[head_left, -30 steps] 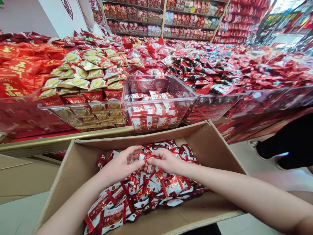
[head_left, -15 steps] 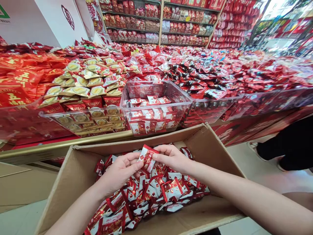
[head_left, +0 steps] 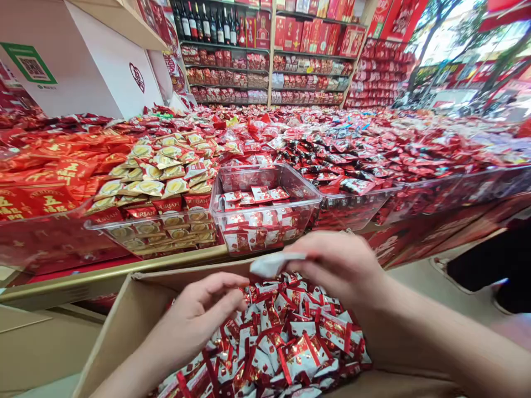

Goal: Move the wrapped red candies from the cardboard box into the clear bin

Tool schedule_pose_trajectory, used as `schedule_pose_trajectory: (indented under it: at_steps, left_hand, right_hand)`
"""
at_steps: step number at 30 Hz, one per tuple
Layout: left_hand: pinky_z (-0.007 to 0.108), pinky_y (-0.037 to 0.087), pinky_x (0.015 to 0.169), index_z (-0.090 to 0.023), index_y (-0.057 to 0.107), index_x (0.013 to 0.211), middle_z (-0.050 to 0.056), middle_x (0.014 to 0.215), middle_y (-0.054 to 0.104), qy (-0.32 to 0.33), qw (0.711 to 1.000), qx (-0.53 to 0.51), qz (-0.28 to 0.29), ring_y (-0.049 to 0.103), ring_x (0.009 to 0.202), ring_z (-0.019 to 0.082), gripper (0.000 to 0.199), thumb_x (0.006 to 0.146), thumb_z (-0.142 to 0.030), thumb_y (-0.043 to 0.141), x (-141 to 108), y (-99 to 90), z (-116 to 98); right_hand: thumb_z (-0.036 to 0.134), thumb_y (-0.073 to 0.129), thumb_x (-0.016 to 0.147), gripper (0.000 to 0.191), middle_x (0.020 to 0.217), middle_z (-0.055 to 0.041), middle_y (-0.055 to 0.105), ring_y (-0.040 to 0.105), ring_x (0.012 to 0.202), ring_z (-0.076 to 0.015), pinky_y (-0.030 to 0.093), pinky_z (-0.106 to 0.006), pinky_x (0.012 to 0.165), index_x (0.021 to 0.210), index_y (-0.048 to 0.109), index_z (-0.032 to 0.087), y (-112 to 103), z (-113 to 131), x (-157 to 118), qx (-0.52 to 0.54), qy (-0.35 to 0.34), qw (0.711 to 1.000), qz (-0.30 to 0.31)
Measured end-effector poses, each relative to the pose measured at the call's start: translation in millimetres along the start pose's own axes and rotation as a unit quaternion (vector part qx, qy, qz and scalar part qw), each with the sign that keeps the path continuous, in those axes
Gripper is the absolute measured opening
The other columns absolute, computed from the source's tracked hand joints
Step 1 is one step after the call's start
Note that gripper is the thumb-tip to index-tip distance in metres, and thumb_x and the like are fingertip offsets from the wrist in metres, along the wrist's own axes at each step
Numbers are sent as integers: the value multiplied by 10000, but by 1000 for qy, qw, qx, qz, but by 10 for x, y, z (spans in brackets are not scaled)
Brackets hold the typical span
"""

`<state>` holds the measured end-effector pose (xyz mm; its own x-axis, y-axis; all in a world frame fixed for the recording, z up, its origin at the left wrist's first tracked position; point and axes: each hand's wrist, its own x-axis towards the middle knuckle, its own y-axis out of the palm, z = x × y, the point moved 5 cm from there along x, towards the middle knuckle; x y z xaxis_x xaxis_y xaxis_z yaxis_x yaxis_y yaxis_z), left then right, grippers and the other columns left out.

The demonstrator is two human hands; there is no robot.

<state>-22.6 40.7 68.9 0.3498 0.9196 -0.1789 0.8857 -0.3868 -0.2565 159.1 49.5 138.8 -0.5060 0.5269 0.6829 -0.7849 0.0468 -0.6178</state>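
Note:
Pinched at one end by my right hand (head_left: 338, 268) is a small wrapped candy packet (head_left: 271, 264), its pale side showing, held over the near box. My left hand (head_left: 209, 307) is just left of it, fingers apart and holding nothing. Below both hands, a cardboard box (head_left: 114, 331) holds a heap of loose red-and-white packets (head_left: 286, 337). Beyond its far edge stands a clear plastic bin (head_left: 267, 207), partly filled with similar packets laid in rows.
Left of the clear bin are durian packets (head_left: 166, 188) and red-orange packets (head_left: 53, 182). More bins of red packets (head_left: 352, 160) run off to the right. Shelves with bottles (head_left: 207, 25) stand behind. A person's dark-clothed legs (head_left: 489, 260) are at the right.
My left hand has let go of the packet. My right hand has lifted it up and to the right, turning its pale side into view. The camera has tilted up.

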Motion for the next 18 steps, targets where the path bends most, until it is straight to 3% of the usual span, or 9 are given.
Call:
schedule_pose_trajectory:
  at_steps: [2,3,5,6,8,10,11,13,18]
  left_hand:
    - [224,422,606,-258,566,894,-15,749,635,98,985,99,-106,577,679,135,168,739,-311,535,-16,-207,-390]
    - [227,428,631,-273,566,892,-25,767,634,155,963,147,-162,580,681,132,158,740,-302,532,-14,-302,-611]
    - [231,416,710,-280,573,892,-29,857,622,261,904,260,-217,576,758,137,156,745,-275,519,57,-396,-1031]
    - [236,409,723,-265,573,890,-22,894,612,271,881,331,-200,565,793,147,156,750,-271,503,163,-391,-1175]
    - [254,411,665,-214,543,901,11,843,609,234,851,447,-143,558,750,171,183,757,-277,449,456,-368,-1334]
    - [283,407,640,-167,487,976,74,875,604,105,832,536,-93,550,769,213,263,728,-235,433,773,-384,-1318]
    - [294,407,613,-142,474,996,105,869,609,77,829,548,-75,554,754,233,306,698,-206,445,895,-382,-1311]
    - [289,408,556,-111,446,1041,131,846,624,30,832,553,-34,566,707,245,425,623,-168,494,1076,-371,-1264]
    - [242,414,505,-111,475,1037,84,746,660,6,865,499,57,576,606,200,535,510,-143,559,1242,-357,-1162]
  right_hand:
    - [217,478,775,114,669,-7,591,500,578,-75,381,-189,530,801,578,170,-362,-14,255,-94,39,990,-93]
    - [246,467,780,147,637,-8,574,476,550,-76,358,-199,511,774,588,163,-481,-45,396,-138,54,982,-113]
    - [281,441,788,222,603,-13,551,444,532,-76,323,-214,509,741,607,142,-531,-166,701,-201,65,975,-63]
    - [288,439,782,241,598,-14,548,437,533,-75,312,-217,517,735,618,133,-465,-251,847,-218,62,974,1]
    - [280,464,749,233,590,-12,551,428,531,-73,296,-218,525,728,637,126,-237,-424,1074,-235,45,959,149]
    - [260,500,701,203,586,-11,562,420,524,-75,286,-216,522,720,651,125,3,-558,1209,-243,27,932,268]
    - [248,516,676,192,593,-12,570,418,521,-78,284,-215,517,726,656,125,99,-608,1250,-245,26,918,309]
    - [230,539,636,199,617,-18,586,420,520,-85,283,-214,504,754,660,123,228,-682,1296,-253,37,898,357]
    - [226,546,609,204,617,-13,584,412,510,-80,289,-201,487,740,657,115,335,-824,1255,-231,71,880,410]
